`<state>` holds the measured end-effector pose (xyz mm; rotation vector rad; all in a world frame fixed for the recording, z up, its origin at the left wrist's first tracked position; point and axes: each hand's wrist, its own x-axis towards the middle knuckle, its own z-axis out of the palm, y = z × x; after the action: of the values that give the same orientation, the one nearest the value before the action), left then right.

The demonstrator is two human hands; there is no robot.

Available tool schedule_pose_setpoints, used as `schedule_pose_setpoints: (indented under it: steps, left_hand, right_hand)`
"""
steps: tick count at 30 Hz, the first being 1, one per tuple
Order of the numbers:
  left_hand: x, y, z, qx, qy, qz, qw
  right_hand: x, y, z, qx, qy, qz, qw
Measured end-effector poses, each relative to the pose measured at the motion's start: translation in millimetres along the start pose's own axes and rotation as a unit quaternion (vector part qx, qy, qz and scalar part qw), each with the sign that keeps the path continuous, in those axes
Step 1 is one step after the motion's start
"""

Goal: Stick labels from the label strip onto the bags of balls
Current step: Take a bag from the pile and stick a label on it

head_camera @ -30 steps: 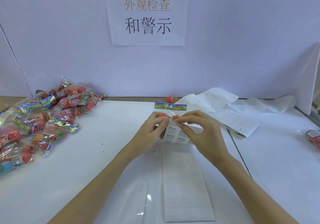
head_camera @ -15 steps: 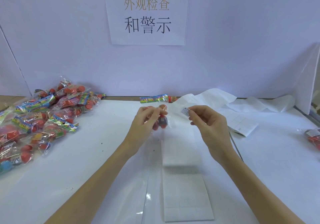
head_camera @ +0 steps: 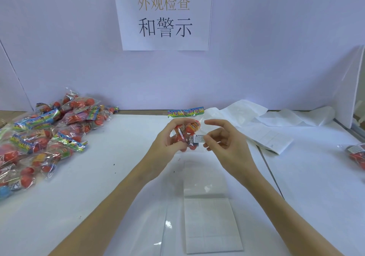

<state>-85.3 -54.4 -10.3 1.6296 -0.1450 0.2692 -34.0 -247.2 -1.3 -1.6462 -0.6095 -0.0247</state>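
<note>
Head view shows us holding one bag of balls [head_camera: 186, 132] up in the air, above the bench [head_camera: 98, 176]. Our left hand [head_camera: 166, 143] grips the bag from the left side, fingers curled round the red balls inside. The bag hangs long-way up and down — its bright paper top points up and away from us, and the balls sit below it.

Our right hand [head_camera: 224, 143] is just to the right of the bag. Its thumb and one finger pinch a small white label [head_camera: 199, 138], and the other fingers are spread loosely above. The label is wider than it is tall. Its left edge looks like it touches the clear plastic, but we cannot tell if it is stuck down yet.

So the bag lies to the left of our right fingers, very near. We think the next move is to press the label flat onto the plastic, going right to left, while the left hand backs the bag.

The label strip [head_camera: 211, 224] lies flat on the bench below our hands — near us. More bags [head_camera: 49, 137] wait in a pile far to the left.
</note>
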Motion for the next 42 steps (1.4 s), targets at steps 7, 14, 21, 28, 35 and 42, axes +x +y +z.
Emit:
schedule_pose_setpoints:
  steps: [7,14,21,28,35,42]
  left_hand:
    - [1.6,-1.2,-1.2,-0.066,-0.012,-0.011,0.998]
    - [4.1,-2.5,-1.8,-0.15,0.026,-0.021,0.988]
    - [2.3,1.2,-0.2,-0.131,0.004,-0.022,0.991]
    - [-4.0,-7.1,18.8,0.056,-0.001,-0.033,0.998]
    - [-2.6,2.9,10.5,0.003,-0.033,-0.081,0.996]
    - [-3.6,5.6,14.2,-0.222,-0.026,-0.141,0.965]
  right_hand:
    - [1.6,0.5,0.4,0.045,0.061,-0.004,0.997]
    - [0.6,-2.7,-0.7,0.073,0.088,0.008,0.993]
    - [1.3,-3.7,0.6,0.301,0.045,0.092,0.948]
    - [3.7,-5.7,0.5,0.48,0.007,0.16,0.863]
    - [0.6,-12.1,0.7,0.402,-0.045,0.117,0.907]
    - [-4.2,-11.4,9.0,0.318,-0.038,0.067,0.945]
